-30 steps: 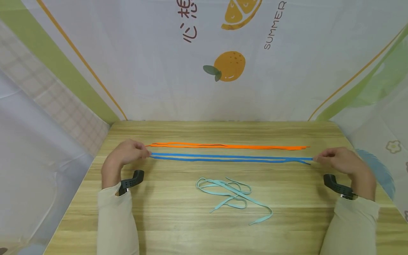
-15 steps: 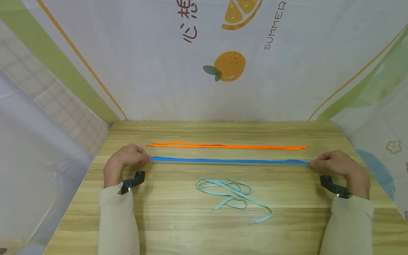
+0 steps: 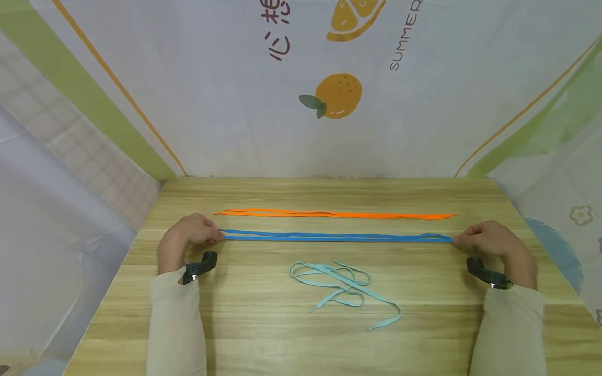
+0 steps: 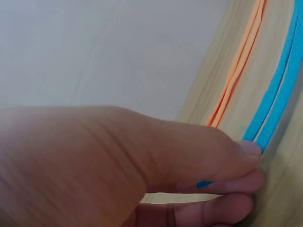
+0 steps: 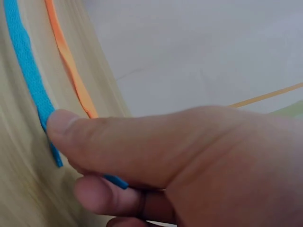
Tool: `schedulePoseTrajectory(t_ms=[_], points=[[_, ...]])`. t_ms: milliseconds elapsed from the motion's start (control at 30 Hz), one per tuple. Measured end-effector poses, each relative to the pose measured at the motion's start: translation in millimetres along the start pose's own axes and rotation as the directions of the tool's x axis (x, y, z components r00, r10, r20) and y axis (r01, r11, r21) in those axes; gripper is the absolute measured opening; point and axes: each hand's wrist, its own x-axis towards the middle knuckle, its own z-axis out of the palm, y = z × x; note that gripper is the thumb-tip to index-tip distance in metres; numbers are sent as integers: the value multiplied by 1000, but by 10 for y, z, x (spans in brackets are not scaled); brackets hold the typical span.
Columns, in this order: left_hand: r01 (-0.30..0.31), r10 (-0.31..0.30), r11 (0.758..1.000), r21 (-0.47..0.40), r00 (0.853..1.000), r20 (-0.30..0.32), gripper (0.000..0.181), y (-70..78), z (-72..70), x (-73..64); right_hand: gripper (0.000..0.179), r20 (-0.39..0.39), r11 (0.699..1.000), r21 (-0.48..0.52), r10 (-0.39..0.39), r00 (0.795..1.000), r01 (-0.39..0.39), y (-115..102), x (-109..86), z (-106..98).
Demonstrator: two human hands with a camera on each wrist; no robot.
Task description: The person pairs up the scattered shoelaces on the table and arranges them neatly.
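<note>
A blue shoelace (image 3: 329,239) stretches left to right across the table in two strands lying close side by side. My left hand (image 3: 192,230) pinches its left end between thumb and fingers; a blue tip (image 4: 204,184) shows below the thumb in the left wrist view. At the other end my right hand (image 3: 491,240) pinches the lace too, with a blue end (image 5: 117,181) poking out beneath the thumb in the right wrist view. The nearer strand runs straight between both hands. Just beyond lies an orange shoelace (image 3: 367,216), also lengthwise and roughly parallel.
Closer to me, a mint-green shoelace (image 3: 348,284) lies in loose loops on the wooden table (image 3: 282,339). A white printed cloth (image 3: 244,130) hangs behind the table's far edge, with more cloth at both sides.
The straight blue strand between my hands has come toward me, from the far side of the other strand to its near side. My right hand has shifted left, my left slightly right.
</note>
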Motion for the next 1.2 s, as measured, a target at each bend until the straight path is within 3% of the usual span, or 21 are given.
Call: schedulePoseTrajectory(t_ms=[533, 800, 1200], points=[[25, -25, 1000, 6, 1000, -16, 26, 93, 43, -1, 31, 10, 999, 43, 5, 1000, -5, -34, 55, 45], [13, -13, 1000, 12, 1000, -20, 31, -16, 51, 122, 39, 9, 999, 31, 27, 1000, -27, -27, 60, 45], [72, -71, 997, 19, 997, -37, 37, 104, 49, 10, 41, 34, 1000, 8, 6, 999, -6, -17, 87, 58]])
